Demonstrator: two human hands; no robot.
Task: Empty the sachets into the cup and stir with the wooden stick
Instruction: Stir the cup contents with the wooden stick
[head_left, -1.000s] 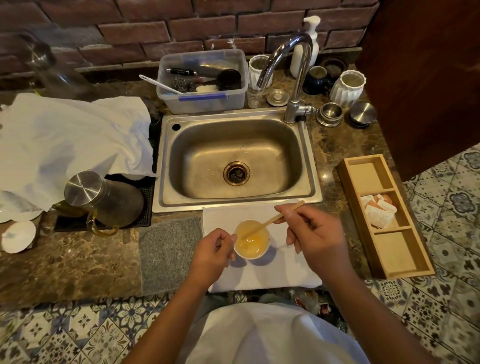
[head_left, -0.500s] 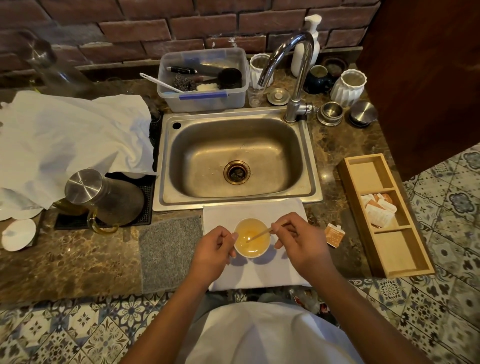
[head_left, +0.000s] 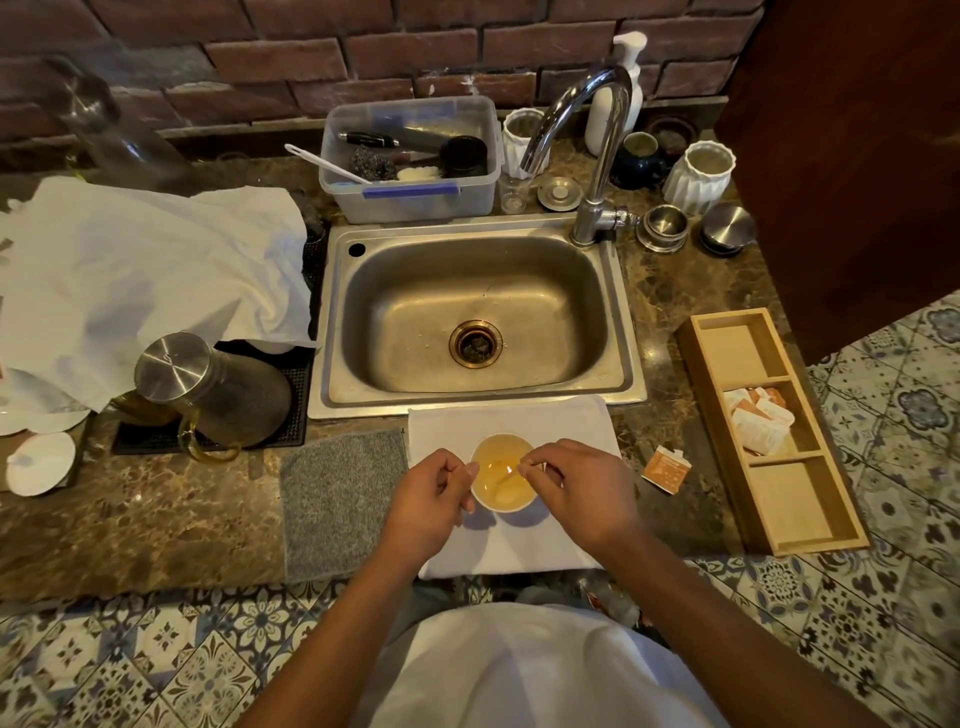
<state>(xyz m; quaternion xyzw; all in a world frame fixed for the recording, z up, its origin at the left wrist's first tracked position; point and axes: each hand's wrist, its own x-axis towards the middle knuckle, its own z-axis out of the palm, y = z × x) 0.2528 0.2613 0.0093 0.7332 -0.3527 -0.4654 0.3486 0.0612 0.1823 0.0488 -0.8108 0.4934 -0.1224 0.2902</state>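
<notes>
1. We see a small round white cup (head_left: 503, 472) of amber liquid standing on a white folded cloth (head_left: 566, 423), on the mottled brown stone worktop (head_left: 130, 525) just in front of the steel sink (head_left: 470, 317).
2. Left hand (head_left: 423, 501): fingers curled against the cup's left wall, holding it.
3. Right hand (head_left: 582, 486): fingertips pinching a thin pale wooden stick (head_left: 511, 472), its tip slanting into the liquid.
4. A torn orange sachet (head_left: 665, 467) lies flat on the stone, right of the cloth.
5. A long wooden tray (head_left: 826, 512) of three compartments holds crumpled sachets (head_left: 758, 421) in the middle one.
6. A coarse grey mat (head_left: 340, 501) sits left of the cloth.
</notes>
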